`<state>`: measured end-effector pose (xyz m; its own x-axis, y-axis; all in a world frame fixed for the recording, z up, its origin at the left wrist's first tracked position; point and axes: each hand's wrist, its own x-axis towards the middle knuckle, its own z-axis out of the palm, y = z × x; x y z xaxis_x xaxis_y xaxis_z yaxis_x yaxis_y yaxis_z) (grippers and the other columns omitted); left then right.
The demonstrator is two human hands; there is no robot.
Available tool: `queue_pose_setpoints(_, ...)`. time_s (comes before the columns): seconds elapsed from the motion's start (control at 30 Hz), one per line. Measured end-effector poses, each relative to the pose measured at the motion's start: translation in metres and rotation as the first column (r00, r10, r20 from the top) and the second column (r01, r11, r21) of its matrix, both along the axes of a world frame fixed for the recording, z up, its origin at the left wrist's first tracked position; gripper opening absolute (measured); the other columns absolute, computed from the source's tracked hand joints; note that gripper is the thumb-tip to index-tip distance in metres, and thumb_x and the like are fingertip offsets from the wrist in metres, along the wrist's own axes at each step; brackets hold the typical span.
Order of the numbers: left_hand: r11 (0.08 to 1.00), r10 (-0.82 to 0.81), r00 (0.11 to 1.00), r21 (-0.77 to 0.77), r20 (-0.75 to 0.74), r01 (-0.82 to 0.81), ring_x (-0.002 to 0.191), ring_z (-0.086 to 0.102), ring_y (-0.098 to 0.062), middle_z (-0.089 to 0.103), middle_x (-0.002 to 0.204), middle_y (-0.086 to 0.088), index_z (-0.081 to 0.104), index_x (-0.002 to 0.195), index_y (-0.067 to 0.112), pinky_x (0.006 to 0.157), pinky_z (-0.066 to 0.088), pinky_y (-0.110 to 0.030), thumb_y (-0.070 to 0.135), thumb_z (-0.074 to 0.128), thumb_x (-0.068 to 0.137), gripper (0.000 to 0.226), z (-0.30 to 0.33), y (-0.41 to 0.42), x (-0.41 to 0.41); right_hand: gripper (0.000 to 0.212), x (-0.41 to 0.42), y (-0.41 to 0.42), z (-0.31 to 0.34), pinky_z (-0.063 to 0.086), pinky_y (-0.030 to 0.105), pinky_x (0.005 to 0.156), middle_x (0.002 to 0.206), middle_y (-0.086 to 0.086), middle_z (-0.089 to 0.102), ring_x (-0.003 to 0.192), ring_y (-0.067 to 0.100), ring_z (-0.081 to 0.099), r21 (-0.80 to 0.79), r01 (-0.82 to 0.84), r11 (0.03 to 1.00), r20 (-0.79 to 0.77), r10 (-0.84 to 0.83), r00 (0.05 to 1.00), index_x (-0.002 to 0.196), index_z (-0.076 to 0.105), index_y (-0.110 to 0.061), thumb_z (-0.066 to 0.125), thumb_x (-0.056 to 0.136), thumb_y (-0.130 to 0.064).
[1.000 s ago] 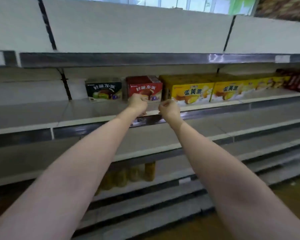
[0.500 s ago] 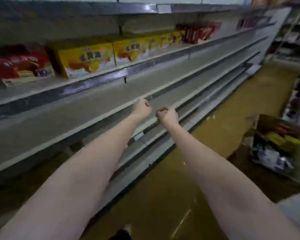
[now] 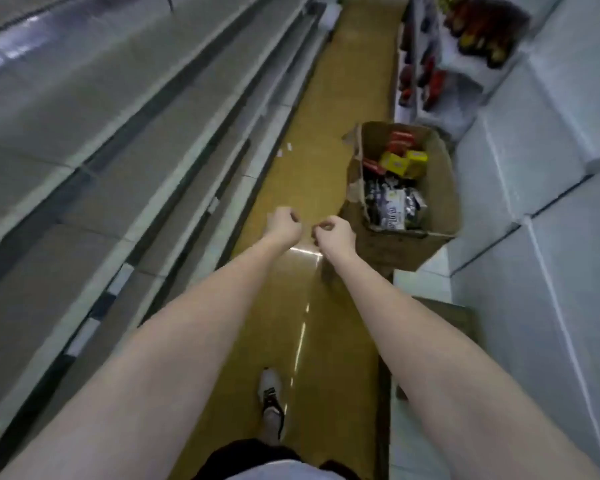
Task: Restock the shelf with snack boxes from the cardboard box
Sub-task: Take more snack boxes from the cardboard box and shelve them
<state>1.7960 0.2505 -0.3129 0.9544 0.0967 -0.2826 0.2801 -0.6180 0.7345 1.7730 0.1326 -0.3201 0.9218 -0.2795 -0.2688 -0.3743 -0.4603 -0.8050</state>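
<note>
An open cardboard box (image 3: 440,161) sits on the aisle floor ahead and to the right. Inside it lie yellow snack boxes (image 3: 404,163), red packs (image 3: 400,142) and black-and-white packs (image 3: 394,206). My left hand (image 3: 284,225) and my right hand (image 3: 335,233) are stretched out in front of me over the floor, both curled into loose fists with nothing in them. The right hand is just left of the box's near corner. The grey shelf (image 3: 118,126) runs along the left side, and no snack boxes on it are in view.
The yellow-brown floor (image 3: 347,81) runs down the aisle between the shelf and white units (image 3: 534,202) on the right. A rack with dark and red bottles (image 3: 426,74) stands beyond the box. My shoe (image 3: 271,393) is on the floor below.
My view has swung from the shelf with its snack boxes round to the right and down the aisle. The cardboard box has come into view, and both fists now hang near it.
</note>
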Motion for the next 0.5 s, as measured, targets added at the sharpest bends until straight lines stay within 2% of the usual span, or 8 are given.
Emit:
queue_pose_setpoints(0.07,0.999,-0.042,0.999,-0.026,-0.029,0.041,0.095,0.063,-0.03,0.068,0.096,-0.013,0.068,0.092,0.009,0.073,0.044,-0.027,0.01,0.055,0.086,0.013,-0.01,-0.025,0.024,0.012,0.01,-0.026,-0.009,0.045,0.027,0.073,0.097,0.001,0.069,0.089,0.02,0.06,-0.049,0.032,0.998,-0.025,-0.033,0.999,0.097,0.071,-0.017,0.061,0.092,-0.02)
queue_pose_setpoints(0.2,0.984,-0.171,0.984,-0.065,-0.056,0.167,0.088,0.065,-0.032,0.07,0.092,-0.013,0.066,0.08,0.015,0.079,0.056,-0.038,0.011,0.057,0.083,0.01,-0.03,-0.064,0.065,0.012,0.034,-0.062,-0.025,0.053,0.034,0.085,0.098,-0.002,0.069,0.094,0.02,0.061,-0.062,0.155,0.986,-0.068,-0.16,0.985,0.097,0.072,-0.019,0.061,0.093,-0.021)
queue_pose_setpoints(0.3,0.974,-0.209,0.976,-0.1,-0.063,0.202,0.09,0.065,-0.031,0.07,0.094,-0.011,0.058,0.072,0.021,0.079,0.055,-0.039,0.014,0.057,0.083,0.013,-0.042,-0.086,0.091,0.012,0.053,-0.085,-0.029,0.051,0.032,0.081,0.099,-0.002,0.069,0.095,0.019,0.062,-0.058,0.236,0.97,-0.084,-0.24,0.967,0.098,0.072,-0.019,0.061,0.093,-0.021)
queue_pose_setpoints(0.4,0.962,-0.262,0.964,-0.1,-0.051,0.256,0.091,0.064,-0.03,0.068,0.092,-0.009,0.058,0.077,0.02,0.081,0.056,-0.039,0.013,0.056,0.087,0.012,-0.043,-0.105,0.117,0.011,0.07,-0.107,-0.032,0.044,0.027,0.071,0.095,-0.002,0.066,0.089,0.017,0.06,-0.039,0.318,0.947,-0.087,-0.32,0.943,0.096,0.071,-0.019,0.06,0.095,-0.02)
queue_pose_setpoints(0.5,0.946,-0.315,0.949,-0.092,-0.015,0.312,0.101,0.062,-0.031,0.067,0.105,-0.012,0.064,0.098,0.012,0.089,0.054,-0.042,0.011,0.056,0.09,0.011,-0.044,-0.128,0.141,0.01,0.085,-0.129,-0.033,0.047,0.027,0.071,0.097,0.0,0.068,0.089,0.019,0.062,-0.028,0.385,0.922,-0.088,-0.386,0.918,0.096,0.069,-0.02,0.06,0.095,-0.02)
